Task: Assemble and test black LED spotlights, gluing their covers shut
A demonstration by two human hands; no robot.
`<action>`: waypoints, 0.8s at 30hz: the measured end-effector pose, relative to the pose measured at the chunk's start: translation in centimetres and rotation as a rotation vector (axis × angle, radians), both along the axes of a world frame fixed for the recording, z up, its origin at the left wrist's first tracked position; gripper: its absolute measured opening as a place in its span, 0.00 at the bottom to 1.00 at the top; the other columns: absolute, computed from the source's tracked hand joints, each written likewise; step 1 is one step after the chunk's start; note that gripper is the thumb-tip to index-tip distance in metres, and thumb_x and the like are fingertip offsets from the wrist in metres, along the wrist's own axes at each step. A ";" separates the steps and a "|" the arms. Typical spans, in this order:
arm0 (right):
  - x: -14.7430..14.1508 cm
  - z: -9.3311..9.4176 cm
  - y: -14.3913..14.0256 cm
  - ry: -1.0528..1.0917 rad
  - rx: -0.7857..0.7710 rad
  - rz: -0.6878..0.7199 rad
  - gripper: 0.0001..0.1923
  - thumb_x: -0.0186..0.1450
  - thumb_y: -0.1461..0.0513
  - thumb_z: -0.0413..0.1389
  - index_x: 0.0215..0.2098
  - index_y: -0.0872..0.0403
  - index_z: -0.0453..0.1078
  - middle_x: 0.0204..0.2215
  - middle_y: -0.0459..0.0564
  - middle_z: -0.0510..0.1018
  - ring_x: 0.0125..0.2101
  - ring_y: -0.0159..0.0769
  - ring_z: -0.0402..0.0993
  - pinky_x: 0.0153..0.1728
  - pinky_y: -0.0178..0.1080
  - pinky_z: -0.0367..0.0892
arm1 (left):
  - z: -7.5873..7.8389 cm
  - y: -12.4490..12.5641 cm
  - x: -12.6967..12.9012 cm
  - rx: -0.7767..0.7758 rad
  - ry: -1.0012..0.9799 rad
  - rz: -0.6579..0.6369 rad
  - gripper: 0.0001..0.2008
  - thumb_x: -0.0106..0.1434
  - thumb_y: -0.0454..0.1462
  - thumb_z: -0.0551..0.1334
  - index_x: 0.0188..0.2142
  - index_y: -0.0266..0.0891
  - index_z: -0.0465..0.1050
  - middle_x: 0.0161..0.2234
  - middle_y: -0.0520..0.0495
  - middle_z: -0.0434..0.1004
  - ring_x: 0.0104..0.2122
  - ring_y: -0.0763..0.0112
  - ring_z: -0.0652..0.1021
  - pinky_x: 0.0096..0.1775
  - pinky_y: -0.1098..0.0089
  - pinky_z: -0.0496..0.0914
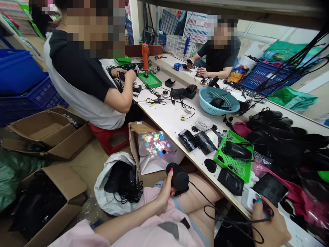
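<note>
My left hand (167, 187) is closed around a black cylindrical projector lamp (181, 178), held above my lap. Coloured spots of light (156, 144) fall on a white sheet inside a cardboard box (133, 137) in front of it. From the lamp a black cable (205, 195) loops across to my right hand (271, 223) at the table's near edge. The fingers there are closed on the cable, and the thumb is against a white block (249, 200), perhaps a socket. Whatever plug end it has is hidden.
Black lamp housings (205, 141) and a green tray (246, 171) lie along the table (164, 115). A blue basket (218, 99) and an orange electric screwdriver (145, 56) stand farther back. Two people work beyond. A white sack (102, 178) and open cartons (59, 185) stand at left.
</note>
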State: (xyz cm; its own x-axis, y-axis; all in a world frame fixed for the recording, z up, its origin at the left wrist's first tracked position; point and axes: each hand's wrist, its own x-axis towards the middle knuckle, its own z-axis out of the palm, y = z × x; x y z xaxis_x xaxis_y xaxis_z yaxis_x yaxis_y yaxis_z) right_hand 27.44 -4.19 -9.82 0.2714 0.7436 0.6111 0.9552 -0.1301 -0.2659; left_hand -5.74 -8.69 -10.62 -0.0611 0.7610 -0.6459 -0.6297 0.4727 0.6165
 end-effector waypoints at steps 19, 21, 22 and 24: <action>0.3 -0.5 0.2 -0.060 0.099 0.054 0.20 0.67 0.54 0.54 0.46 0.61 0.79 0.33 0.59 0.82 0.33 0.51 0.78 0.30 0.43 0.66 | 0.7 0.5 0.2 -0.049 0.040 0.047 0.29 0.57 0.66 0.52 0.21 0.45 0.58 0.12 0.62 0.47 0.16 0.79 0.51 0.24 0.70 0.60; 0.5 -0.6 0.1 -0.065 0.092 0.059 0.20 0.67 0.54 0.55 0.46 0.61 0.79 0.34 0.59 0.82 0.34 0.52 0.79 0.30 0.43 0.66 | 0.4 0.5 0.2 -0.053 0.031 0.044 0.30 0.56 0.67 0.53 0.23 0.44 0.59 0.12 0.63 0.47 0.16 0.79 0.51 0.25 0.69 0.60; 0.5 -0.6 0.1 -0.066 0.091 0.061 0.20 0.67 0.54 0.55 0.47 0.61 0.78 0.34 0.60 0.82 0.34 0.52 0.79 0.30 0.43 0.66 | 0.2 0.5 0.2 -0.054 0.028 0.044 0.30 0.55 0.68 0.54 0.24 0.44 0.60 0.12 0.63 0.47 0.16 0.79 0.51 0.25 0.69 0.60; 0.5 -0.6 0.1 -0.062 0.091 0.061 0.20 0.67 0.55 0.55 0.46 0.61 0.79 0.34 0.60 0.82 0.34 0.52 0.79 0.30 0.42 0.66 | 0.0 0.5 0.2 -0.059 0.022 0.043 0.32 0.52 0.69 0.55 0.25 0.43 0.62 0.12 0.63 0.48 0.17 0.78 0.52 0.24 0.70 0.58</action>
State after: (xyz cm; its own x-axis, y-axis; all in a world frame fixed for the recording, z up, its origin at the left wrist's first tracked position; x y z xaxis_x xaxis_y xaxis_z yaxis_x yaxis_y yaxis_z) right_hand 27.98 -4.05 -10.44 0.1873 0.6979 0.6913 0.9755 -0.0493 -0.2145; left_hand -5.54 -8.14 -10.66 -0.1079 0.7176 -0.6880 -0.6369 0.4815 0.6021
